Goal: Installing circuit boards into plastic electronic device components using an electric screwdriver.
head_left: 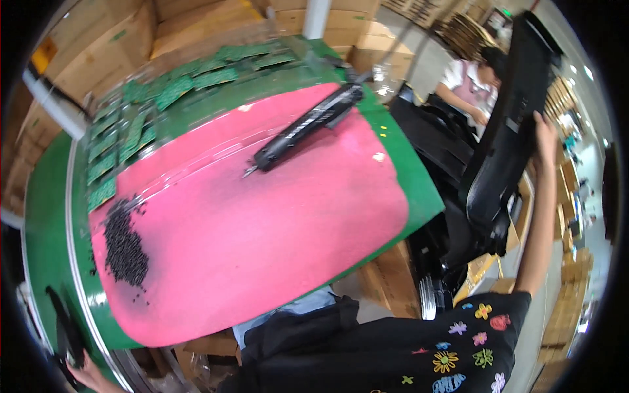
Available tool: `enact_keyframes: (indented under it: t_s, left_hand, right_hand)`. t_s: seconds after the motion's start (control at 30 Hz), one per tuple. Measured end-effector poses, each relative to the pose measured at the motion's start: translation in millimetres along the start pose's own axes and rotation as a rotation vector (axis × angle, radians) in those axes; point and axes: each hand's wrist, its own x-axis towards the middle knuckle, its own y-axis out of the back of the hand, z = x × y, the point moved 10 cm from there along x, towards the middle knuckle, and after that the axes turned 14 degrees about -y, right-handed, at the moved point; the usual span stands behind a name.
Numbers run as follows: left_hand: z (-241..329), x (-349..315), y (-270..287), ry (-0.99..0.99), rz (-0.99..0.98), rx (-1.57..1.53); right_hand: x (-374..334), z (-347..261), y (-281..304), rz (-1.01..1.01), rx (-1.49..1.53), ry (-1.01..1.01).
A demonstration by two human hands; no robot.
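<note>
Right arm (538,229): you reach it well out to your right, elbow nearly straight. Right hand (545,139): raised at the arm's end, fingers bent in a grip. Left hand (84,374): low, far to your left, seemingly gripping too; the dark rim obscures finger detail. Left forearm (109,386): partly visible.

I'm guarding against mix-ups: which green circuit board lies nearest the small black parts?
The green rectangular board at the left column's bottom end; all others lie farther from the black parts.
</note>
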Motion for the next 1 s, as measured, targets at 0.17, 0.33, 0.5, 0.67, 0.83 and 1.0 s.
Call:
enact_keyframes:
  t_s: [0.17, 0.33, 0.5, 0.67, 0.83, 1.0]
  left_hand:
    - [91, -10, -60, 0.102, 0.207, -0.247]
    - [369, -49, -268, -0.31, -0.299, -0.233]
    - [488, -129, -392, -0.637, -1.12, -0.338]
    - [464, -173, -432, -0.733, -1.577, -0.038]
    - [455, -160, -437, -0.832, -1.255, -0.167]
    - [423, -152, -434, -0.685, -1.23, 0.018]
  right_hand:
    - [-180, -72, -68, -0.492, 0.593, -0.385]
    - [-328, -70, -140, -0.819, 0.516, -0.528]
    - [-448, -56, -191, -1.274, 0.313, -0.755]
    - [-497, -68, -202, -1.768, -0.133, -0.509]
    - [-504, -221, -229, -1.388, -0.064, 0.743]
    - [-557, -324, -320, -0.955, -0.022, 1.394]
